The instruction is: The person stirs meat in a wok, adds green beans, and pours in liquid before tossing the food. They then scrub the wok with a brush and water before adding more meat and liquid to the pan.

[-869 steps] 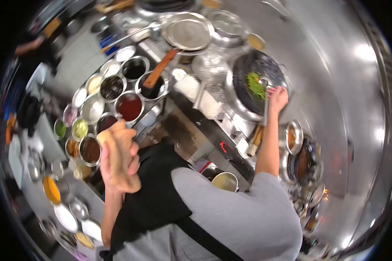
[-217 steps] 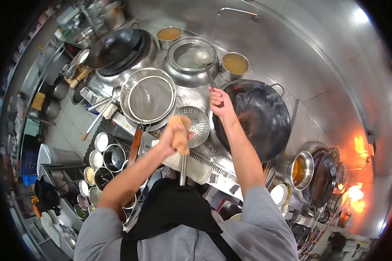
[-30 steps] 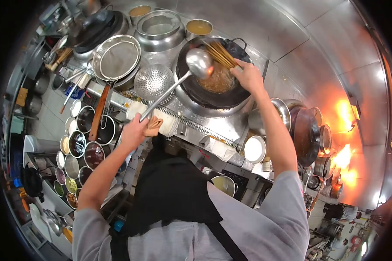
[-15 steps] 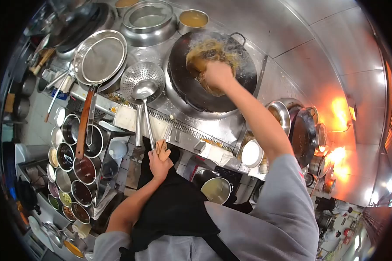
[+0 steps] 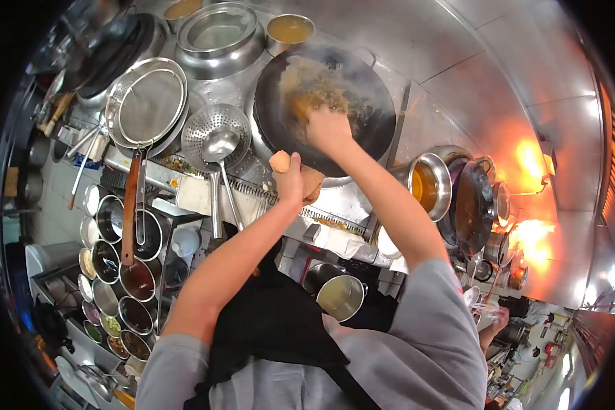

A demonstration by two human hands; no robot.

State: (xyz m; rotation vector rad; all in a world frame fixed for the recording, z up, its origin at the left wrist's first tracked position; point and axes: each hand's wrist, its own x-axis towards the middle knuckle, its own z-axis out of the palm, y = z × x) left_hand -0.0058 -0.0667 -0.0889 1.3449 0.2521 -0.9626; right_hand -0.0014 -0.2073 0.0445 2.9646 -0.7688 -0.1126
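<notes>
In the head view, the right hand is wrapped round a motion-blurred brush inside the wok; the left hand clasps a tan cloth at its near rim. A ladle lies over the skimmer alongside; a pot stands rightward, flames beyond.

A commercial kitchen: a big wok on a steel range, tall burner flames, clustered sauce pots, a perforated skimmer and stainless-steel wall panels.
</notes>
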